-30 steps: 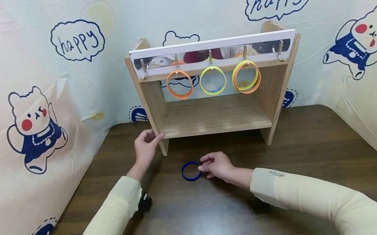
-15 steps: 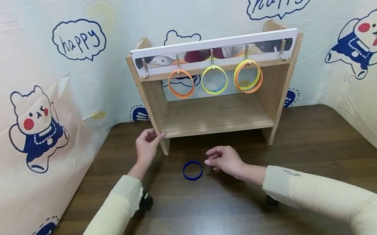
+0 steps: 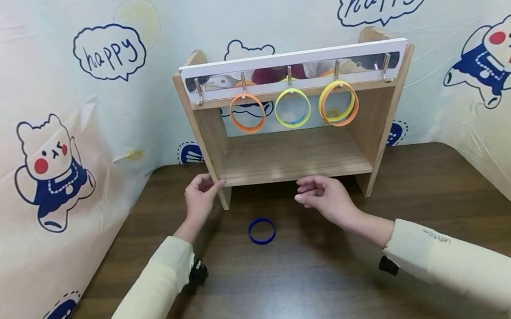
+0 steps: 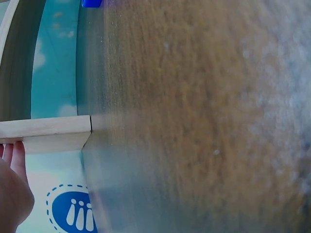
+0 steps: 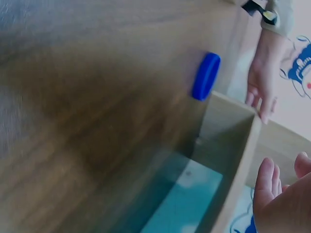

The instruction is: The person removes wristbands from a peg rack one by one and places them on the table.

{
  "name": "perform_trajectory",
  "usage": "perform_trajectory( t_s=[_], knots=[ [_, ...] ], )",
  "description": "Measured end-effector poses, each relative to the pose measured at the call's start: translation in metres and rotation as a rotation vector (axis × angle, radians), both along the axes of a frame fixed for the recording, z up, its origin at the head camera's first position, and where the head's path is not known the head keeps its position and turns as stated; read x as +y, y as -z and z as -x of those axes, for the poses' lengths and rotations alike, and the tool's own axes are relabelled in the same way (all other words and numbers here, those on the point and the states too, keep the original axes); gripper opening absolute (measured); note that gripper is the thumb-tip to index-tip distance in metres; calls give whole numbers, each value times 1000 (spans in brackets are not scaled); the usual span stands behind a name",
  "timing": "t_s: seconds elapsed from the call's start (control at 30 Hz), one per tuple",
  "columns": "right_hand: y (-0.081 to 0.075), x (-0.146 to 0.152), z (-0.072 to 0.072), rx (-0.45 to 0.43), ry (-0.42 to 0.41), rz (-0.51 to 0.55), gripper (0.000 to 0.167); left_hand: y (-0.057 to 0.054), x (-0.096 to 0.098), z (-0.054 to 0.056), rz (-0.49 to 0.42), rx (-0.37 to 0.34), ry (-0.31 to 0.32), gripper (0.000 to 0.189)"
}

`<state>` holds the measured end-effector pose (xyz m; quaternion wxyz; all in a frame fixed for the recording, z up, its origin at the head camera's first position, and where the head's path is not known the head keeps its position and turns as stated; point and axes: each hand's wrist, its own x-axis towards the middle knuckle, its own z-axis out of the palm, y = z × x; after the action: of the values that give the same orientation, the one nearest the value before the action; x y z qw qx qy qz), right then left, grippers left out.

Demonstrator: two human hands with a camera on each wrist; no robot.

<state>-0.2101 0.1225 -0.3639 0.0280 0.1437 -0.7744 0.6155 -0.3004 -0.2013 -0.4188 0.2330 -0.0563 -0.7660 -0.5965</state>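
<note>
My left hand (image 3: 199, 199) pinches the front edge of the left side panel of a wooden rack (image 3: 294, 153), near its lower shelf. On the table in front of the rack lies a dark blue ring (image 3: 262, 242), flat and apart from both hands. My right hand (image 3: 332, 201) hovers right of that ring, just before the shelf's front edge, its fingers loosely bent with nothing in them. An orange ring (image 3: 249, 130) and a yellow ring (image 3: 294, 125) hang from separate hooks. Another hook carries a yellow ring with an orange ring (image 3: 341, 124) in front.
A white hook rail (image 3: 292, 59) with a shiny strip runs across the rack's top; its two outermost hooks bear no rings. The brown table (image 3: 269, 293) extends in front. A printed cloth (image 3: 115, 117) closes off the back and sides.
My right hand has left the blue ring's side and moved right and toward the rack. The ring stays on the table, and my left hand keeps its hold on the panel.
</note>
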Motion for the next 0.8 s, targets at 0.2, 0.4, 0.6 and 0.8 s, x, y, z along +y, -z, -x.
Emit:
perform_trajectory(
  t_s=[0.2,0.4,0.6,0.8],
  knots=[
    [-19,15,-1,44,27,87,36,-2,1,-1,5,-6,-3,36],
    [-37,30,-2,136,47,189,33,-3,1,-1,2,-3,1,34],
    [-49,42,-1,188,64,276,29,-3,2,-3,0,-2,9,35],
    [-62,49,-1,198,103,352,27,-2,1,-1,-9,-5,11,35]
  ],
)
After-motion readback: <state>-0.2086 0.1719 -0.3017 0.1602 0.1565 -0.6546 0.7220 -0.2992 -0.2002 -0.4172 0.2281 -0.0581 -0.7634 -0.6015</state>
